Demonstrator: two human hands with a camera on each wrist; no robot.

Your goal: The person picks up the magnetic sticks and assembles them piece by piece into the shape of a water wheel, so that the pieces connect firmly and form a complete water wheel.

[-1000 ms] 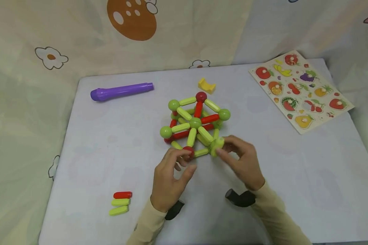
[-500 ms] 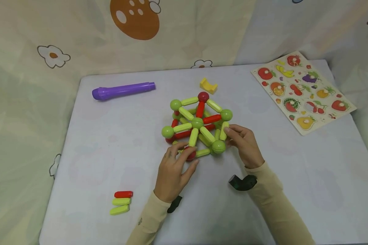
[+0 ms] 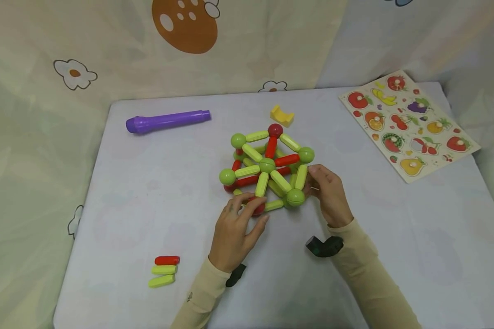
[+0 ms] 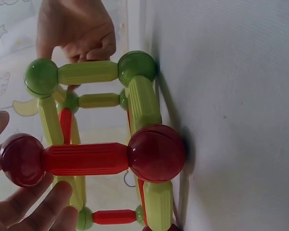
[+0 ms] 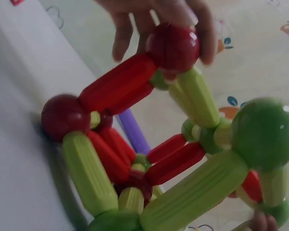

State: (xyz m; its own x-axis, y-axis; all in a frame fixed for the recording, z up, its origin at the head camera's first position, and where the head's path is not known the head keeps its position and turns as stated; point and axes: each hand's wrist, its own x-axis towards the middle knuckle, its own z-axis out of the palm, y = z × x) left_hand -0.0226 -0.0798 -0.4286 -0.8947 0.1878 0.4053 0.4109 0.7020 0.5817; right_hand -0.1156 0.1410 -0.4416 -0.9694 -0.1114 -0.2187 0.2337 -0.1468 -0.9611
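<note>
A frame of magnetic rods and balls (image 3: 267, 166), yellow-green and red, stands mid-table. My left hand (image 3: 233, 235) is at its near corner, thumb and fingers round an upper red ball (image 5: 173, 47). At the right side, my right hand (image 3: 329, 194) has its thumb and fingertips at a yellow-green magnetic rod (image 3: 301, 177), which spans two upper green balls. Part of that grip is hidden behind the rod. In the left wrist view, an upright red rod (image 4: 85, 159) joins the held ball to a lower red ball (image 4: 157, 154); the right hand's fingers show curled behind the frame.
Two yellow-green rods (image 3: 162, 280) and one red rod (image 3: 167, 260) lie at the front left. A purple tube (image 3: 169, 121) lies at the back left, and a yellow notched block (image 3: 281, 116) sits behind the frame. At the right is a fruit puzzle board (image 3: 409, 125).
My right hand has moved from the near-right green ball up along the frame's right side. The rod there has swung to bridge two green balls. My left hand stays at the red ball.
</note>
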